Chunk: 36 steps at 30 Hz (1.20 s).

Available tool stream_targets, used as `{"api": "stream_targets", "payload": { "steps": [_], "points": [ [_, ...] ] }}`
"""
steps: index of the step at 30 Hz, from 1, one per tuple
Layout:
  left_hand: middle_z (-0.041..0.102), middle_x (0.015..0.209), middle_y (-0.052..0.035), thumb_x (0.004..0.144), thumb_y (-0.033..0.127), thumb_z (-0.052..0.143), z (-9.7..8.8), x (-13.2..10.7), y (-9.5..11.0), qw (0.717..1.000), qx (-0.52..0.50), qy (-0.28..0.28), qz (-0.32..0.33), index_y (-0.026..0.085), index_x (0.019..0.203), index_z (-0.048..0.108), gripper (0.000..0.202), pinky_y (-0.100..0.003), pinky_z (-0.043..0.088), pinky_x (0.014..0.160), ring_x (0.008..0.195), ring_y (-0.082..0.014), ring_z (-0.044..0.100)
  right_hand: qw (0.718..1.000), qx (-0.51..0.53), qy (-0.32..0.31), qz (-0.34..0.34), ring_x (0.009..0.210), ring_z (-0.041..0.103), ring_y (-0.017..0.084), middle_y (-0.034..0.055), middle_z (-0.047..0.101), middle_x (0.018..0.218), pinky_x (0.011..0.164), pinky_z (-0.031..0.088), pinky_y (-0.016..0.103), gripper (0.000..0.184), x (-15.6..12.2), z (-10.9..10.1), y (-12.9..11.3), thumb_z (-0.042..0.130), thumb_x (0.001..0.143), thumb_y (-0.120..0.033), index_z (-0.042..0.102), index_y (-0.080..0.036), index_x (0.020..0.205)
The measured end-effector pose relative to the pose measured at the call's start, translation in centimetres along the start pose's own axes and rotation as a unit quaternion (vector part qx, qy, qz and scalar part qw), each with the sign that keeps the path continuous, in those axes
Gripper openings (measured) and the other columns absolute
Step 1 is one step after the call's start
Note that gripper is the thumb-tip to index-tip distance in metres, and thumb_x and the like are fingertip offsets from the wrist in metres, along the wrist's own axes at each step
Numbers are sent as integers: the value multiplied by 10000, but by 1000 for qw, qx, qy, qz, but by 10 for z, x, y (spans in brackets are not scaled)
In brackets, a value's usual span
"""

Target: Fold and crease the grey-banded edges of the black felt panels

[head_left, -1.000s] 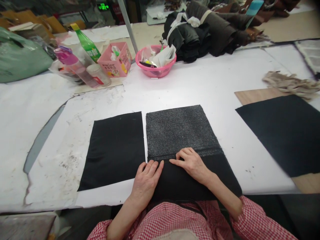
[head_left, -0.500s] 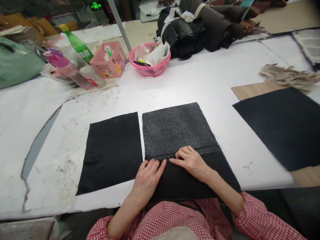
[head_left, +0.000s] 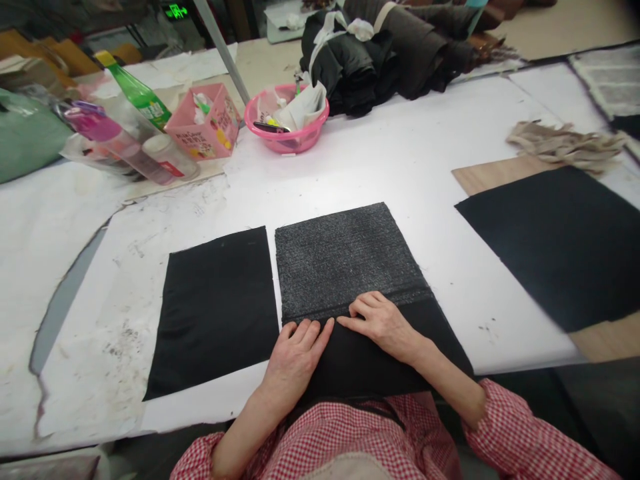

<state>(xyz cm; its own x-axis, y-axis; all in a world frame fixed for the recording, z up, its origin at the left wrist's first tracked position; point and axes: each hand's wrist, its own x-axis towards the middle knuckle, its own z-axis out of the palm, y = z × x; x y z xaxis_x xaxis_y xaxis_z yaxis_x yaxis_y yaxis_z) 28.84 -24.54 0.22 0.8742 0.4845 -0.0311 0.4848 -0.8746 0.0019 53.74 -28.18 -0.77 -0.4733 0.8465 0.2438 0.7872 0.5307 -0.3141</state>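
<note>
A grey textured fabric panel (head_left: 345, 257) lies on the white table in front of me, with a black cloth (head_left: 370, 360) folded over its near end. My left hand (head_left: 295, 357) lies flat on the black cloth at the fold, fingers stretched out together. My right hand (head_left: 383, 323) presses on the fold edge just to its right, fingers extended and holding nothing. A separate black fabric rectangle (head_left: 217, 303) lies flat to the left of the grey panel, close beside it with a narrow gap.
A larger black sheet (head_left: 555, 240) lies at the right over a brown board (head_left: 487, 177). At the back stand a pink basin (head_left: 287, 123), a pink box (head_left: 205, 127), a green bottle (head_left: 135, 93), a pile of dark cloth (head_left: 390, 53) and beige scraps (head_left: 565, 143).
The view has shifted a little, so everything sits slightly further left. Both hands stay on the fold with barely any movement.
</note>
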Motion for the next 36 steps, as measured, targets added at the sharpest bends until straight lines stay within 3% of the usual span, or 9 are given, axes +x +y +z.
{"api": "stream_targets", "payload": {
  "steps": [6,16,24,31,36],
  "points": [
    [589,1216,-111,956,46,373,1,7,3,1000,-5,2,19,108,1413,427,464,-411,412,967,1141,-245,522,1000,6,-8,-1,908,490,181,26,571,921,845,404,351,227,-7,-6,7,500,1001,-224,619,-254,1192],
    [585,1179,-99,948,71,416,-2,17,6,999,-10,-16,28,172,1460,371,523,-413,429,912,1078,-248,535,1000,0,-8,10,909,490,177,25,571,919,842,400,344,211,-13,-11,11,513,997,-229,633,-260,1168],
    [587,1200,-103,955,34,354,-5,26,12,999,-6,-12,50,120,1426,401,482,-402,423,938,1112,-234,525,1000,6,-5,26,910,495,171,23,582,930,844,402,340,211,-25,-18,18,535,988,-226,640,-267,1166],
    [583,1165,-92,956,62,388,-9,31,15,998,-14,-34,51,159,1469,349,524,-399,436,906,1064,-234,530,1000,-4,7,29,916,503,171,23,588,927,842,408,340,217,-30,-19,19,544,984,-227,645,-273,1171],
    [563,1204,-108,938,49,412,-7,36,21,997,-1,-37,62,113,1450,368,518,-405,421,953,1122,-251,503,999,-1,11,41,921,502,174,24,582,926,847,408,344,221,-30,-17,16,542,986,-236,641,-269,1181]
  ]
}}
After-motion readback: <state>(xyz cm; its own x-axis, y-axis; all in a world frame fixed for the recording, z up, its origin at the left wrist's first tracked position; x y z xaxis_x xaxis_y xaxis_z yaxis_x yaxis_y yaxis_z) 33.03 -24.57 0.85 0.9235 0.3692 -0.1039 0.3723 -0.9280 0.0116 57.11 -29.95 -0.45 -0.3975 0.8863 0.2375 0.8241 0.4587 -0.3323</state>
